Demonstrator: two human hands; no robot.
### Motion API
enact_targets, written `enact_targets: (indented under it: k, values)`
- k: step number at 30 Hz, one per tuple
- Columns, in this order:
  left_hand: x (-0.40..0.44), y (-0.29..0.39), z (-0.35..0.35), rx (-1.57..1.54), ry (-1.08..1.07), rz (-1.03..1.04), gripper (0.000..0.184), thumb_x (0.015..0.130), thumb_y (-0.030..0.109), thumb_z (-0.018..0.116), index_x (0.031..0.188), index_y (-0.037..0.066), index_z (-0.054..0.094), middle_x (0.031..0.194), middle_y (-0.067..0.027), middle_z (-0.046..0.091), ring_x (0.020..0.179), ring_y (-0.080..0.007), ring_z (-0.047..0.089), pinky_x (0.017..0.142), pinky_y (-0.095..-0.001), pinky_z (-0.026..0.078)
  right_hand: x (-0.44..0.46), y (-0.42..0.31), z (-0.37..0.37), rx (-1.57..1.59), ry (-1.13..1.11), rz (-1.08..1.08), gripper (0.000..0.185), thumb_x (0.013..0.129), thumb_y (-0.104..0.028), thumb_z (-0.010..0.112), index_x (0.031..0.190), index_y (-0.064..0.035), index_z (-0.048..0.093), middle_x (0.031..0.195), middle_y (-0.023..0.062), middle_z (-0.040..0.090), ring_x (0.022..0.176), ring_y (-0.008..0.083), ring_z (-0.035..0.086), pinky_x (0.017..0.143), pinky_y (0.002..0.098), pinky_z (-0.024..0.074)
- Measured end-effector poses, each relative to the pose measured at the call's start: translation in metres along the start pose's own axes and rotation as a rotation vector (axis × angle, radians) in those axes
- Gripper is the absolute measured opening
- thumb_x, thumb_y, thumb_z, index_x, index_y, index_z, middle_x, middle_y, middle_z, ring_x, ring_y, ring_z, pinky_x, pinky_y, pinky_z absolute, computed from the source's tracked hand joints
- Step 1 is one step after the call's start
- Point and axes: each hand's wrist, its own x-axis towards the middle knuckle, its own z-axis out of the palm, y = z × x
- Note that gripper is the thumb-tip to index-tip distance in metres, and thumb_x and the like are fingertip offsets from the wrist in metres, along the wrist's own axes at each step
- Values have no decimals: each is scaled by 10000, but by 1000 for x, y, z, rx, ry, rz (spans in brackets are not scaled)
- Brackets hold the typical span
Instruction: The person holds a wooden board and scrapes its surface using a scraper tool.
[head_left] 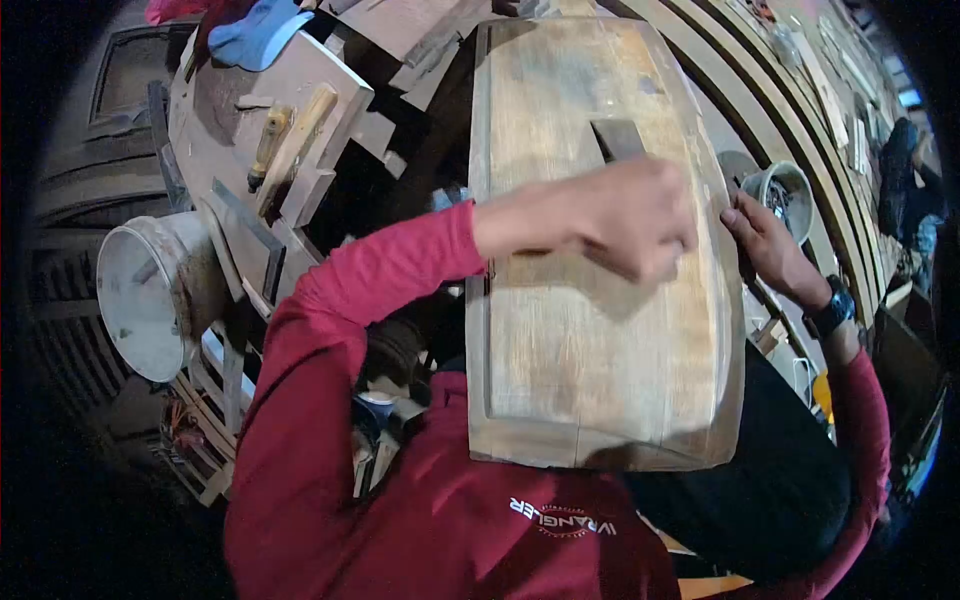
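A pale wooden panel [590, 370] with a raised field and bevelled border lies in front of my torso, its near end against me. My left hand [640, 220] is closed in a fist over the middle of the panel, slightly blurred. A dark flat piece [620, 138] sticks out beyond this fist. It seems to be held there, but its kind and the grip on it are hidden. At the panel's right edge, my right hand [770, 245] grips the wood with the thumb on top. Its other fingers are partly hidden.
On the left, a board [215, 110] bears a chisel-like tool with a yellowish handle [270, 145] and wood pieces. A dirty white bucket [140, 300] stands below it. Another bucket [785, 190] is beyond my right hand. Long timber strips [800, 110] run along the right.
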Motion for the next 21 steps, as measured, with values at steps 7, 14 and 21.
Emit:
enact_targets:
  k: [7, 14, 21]
  values:
    - [-7, 45, 23, -125, 4, 157, 150, 603, 175, 591, 528, 45, 593, 518, -182, 536, 491, -340, 588, 528, -434, 492, -2, -9, -1, -73, 20, 61, 380, 1094, -275, 459, 1331, 13, 534, 1189, 99, 637, 1093, 135, 569, 960, 298, 460]
    - [-7, 66, 21, -275, -13, 245, 131, 596, 146, 554, 500, 59, 572, 470, -142, 526, 444, -314, 560, 464, -417, 457, -3, -6, -2, -58, 10, 61, 421, 1092, -322, 474, 1322, 25, 531, 1140, 95, 635, 1040, 134, 578, 928, 295, 475]
    - [-1, 4, 9, -36, 60, 122, 170, 631, 175, 577, 510, 56, 577, 457, -113, 524, 397, -268, 507, 472, -375, 428, 0, 13, -4, -209, 75, -71, 373, 1094, -295, 472, 1321, -7, 542, 1089, 75, 635, 985, 111, 574, 877, 281, 485]
